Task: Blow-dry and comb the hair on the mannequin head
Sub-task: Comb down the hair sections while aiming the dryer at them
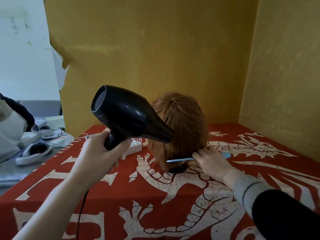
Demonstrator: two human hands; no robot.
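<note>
The left hand (102, 153) is wrapped tight around the handle of a black hair dryer (128, 115), fingers curled under the grip and thumb on the near side. The dryer is held above the left part of the tabletop (121, 196), its nozzle pointing right and slightly down, the tip right at the left side of the ginger hair (180, 122) on the mannequin head (178, 168). Its meshed rear intake faces up and left. A thin black cord (81, 213) hangs from below the handle, dropping past the forearm toward the near edge.

The right hand (211, 161) lies low on the cloth just right of the head, fingers closed on a pale blue comb (180, 160). The comb runs roughly level: its narrow end pokes into the lower hair on the right side, and its rounded end (226, 155) sticks out beyond the fingers. The wrist wears a grey ribbed cuff (249, 189) under a black sleeve.

The head stands near the middle of the tabletop, toward the far edge, with its back to the camera; the hair covers it almost to the dark base. A red cloth with a white dragon print (207, 196) covers the surface. A small white box (133, 148) sits behind the left hand, near the far left corner. Yellow walls (155, 49) close off the back and right sides. Off the left edge lie white slippers (32, 153) and loose clutter.
</note>
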